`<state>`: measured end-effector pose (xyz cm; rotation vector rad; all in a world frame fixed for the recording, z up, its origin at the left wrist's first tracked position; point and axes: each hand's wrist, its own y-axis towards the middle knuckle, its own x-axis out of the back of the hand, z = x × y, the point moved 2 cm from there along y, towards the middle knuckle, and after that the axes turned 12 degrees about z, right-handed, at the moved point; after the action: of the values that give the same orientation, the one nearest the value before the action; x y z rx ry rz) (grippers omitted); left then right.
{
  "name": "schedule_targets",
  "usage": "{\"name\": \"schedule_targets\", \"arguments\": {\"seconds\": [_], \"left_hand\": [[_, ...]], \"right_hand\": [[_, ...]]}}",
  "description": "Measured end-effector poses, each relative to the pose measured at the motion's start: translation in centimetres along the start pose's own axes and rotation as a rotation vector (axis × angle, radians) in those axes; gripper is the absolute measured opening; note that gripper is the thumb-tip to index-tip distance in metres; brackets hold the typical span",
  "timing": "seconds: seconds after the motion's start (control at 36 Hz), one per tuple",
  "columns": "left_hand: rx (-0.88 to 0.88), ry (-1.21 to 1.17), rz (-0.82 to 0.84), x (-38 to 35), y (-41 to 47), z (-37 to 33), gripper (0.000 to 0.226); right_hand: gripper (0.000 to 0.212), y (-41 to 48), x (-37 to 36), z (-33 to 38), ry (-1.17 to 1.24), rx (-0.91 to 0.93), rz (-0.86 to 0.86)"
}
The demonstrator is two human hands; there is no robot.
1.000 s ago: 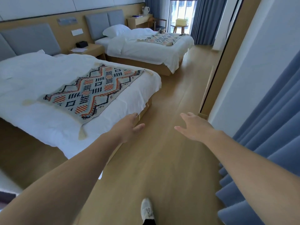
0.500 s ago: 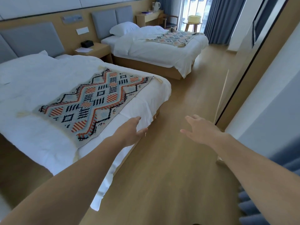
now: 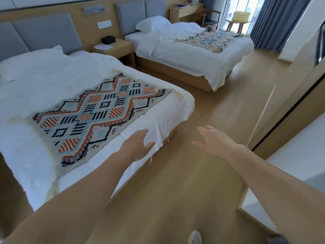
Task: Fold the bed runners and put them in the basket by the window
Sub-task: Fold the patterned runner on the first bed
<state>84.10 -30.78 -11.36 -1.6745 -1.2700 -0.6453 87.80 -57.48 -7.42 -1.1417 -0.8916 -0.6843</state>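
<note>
A patterned bed runner (image 3: 98,115) in orange, blue and black lies flat across the foot of the near bed (image 3: 26,88). A second, rumpled runner (image 3: 212,38) lies on the far bed (image 3: 184,55). A pale yellow basket (image 3: 241,15) stands on a small round table by the window. My left hand (image 3: 139,146) is stretched out, fingers apart, over the near bed's foot corner, just right of the runner. My right hand (image 3: 213,141) hovers open over the floor in the aisle. Neither hand holds anything.
A nightstand (image 3: 114,48) with a black box and papers stands between the beds. A desk (image 3: 184,11) and chair (image 3: 210,16) are at the back. Wooden floor (image 3: 175,182) runs along the aisle toward blue curtains (image 3: 274,23). A wardrobe wall (image 3: 290,95) lines the right. My shoe shows at the bottom.
I have walked forward along the aisle; the near bed and its runner have come closer. Both hands stay outstretched and empty, the left now over the bed's corner.
</note>
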Motion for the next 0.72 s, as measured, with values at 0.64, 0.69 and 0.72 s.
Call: {"name": "schedule_targets", "arguments": {"seconds": [0.64, 0.69, 0.72], "left_hand": [[0.172, -0.136, -0.045, 5.2, 21.9, 0.4, 0.066], [0.174, -0.129, -0.041, 6.5, 24.4, 1.2, 0.067], [0.175, -0.121, -0.038, 7.2, 25.5, 1.5, 0.067]], "right_hand": [[0.067, 26.7, 11.6, -3.8, -0.152, 0.209, 0.085], [0.067, 29.2, 12.8, -3.2, -0.17, 0.204, 0.097], [0.067, 30.4, 13.6, -2.8, -0.176, 0.201, 0.108]]}}
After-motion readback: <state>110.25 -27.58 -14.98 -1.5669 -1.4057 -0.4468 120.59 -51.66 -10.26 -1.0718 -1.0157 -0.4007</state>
